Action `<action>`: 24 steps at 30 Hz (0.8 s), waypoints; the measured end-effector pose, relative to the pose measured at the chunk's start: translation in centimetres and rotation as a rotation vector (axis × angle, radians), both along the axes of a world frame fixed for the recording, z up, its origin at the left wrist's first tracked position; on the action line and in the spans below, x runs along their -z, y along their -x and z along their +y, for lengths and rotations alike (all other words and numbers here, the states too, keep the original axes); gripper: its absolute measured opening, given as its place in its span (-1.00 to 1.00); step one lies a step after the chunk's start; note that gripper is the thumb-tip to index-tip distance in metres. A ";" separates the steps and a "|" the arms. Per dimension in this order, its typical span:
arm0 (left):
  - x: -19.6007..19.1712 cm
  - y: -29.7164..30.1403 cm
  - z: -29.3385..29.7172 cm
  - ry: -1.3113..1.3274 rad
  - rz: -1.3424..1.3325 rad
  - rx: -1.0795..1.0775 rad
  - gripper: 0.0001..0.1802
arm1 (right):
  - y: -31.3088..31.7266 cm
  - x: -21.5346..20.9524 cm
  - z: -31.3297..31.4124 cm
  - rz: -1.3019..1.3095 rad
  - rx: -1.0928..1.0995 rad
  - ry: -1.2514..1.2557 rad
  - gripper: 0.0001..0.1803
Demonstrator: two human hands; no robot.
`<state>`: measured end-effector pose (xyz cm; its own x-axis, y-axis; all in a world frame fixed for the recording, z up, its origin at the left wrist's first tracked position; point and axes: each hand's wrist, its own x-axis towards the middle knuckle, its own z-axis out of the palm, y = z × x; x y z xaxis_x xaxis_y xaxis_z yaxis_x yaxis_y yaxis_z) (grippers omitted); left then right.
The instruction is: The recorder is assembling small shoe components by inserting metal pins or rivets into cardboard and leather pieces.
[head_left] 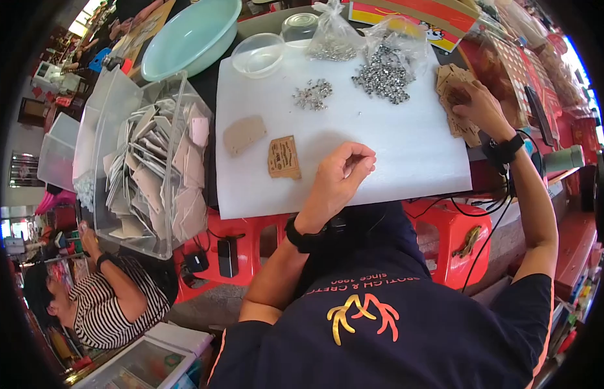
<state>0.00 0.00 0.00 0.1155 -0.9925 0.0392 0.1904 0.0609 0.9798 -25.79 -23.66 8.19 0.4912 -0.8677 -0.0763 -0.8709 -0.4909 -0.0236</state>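
My left hand (344, 170) hovers over the near part of the white foam sheet (406, 172), its thumb and fingers pinched together. Whatever it may hold is hidden. At the right edge of the sheet, my right hand (478, 107) curls its fingers onto a pile of brown cardboard cards (469, 134), gripping at the top of it. One printed brown card (284, 157) lies to the left of my left hand, and a plain grey-beige card (245, 135) sits beyond it. Farther back are a small heap of silvery studs (313, 94) and a larger heap of studs (384, 76).
A clear bin (175, 243) full of cards stands left of the sheet. Behind are a pale green basin (192, 42), a clear bowl (258, 57), bags of studs (336, 39) and a carton (412, 23). Another person (117, 295) sits at lower left. Cables hang by my right wrist.
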 end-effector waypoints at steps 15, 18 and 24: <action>-3.6 -10.3 3.3 0.077 -0.613 -0.557 -0.82 | -1.3 0.1 1.3 -0.199 -0.198 0.140 -0.52; -2.5 -13.7 4.3 0.066 -0.961 -0.613 -0.68 | -4.1 -0.7 3.9 -0.326 -0.372 -0.062 -0.63; -0.9 -15.2 4.5 -0.035 -1.205 -0.630 -0.53 | -12.2 -0.1 11.0 -0.491 -0.652 -0.343 -0.67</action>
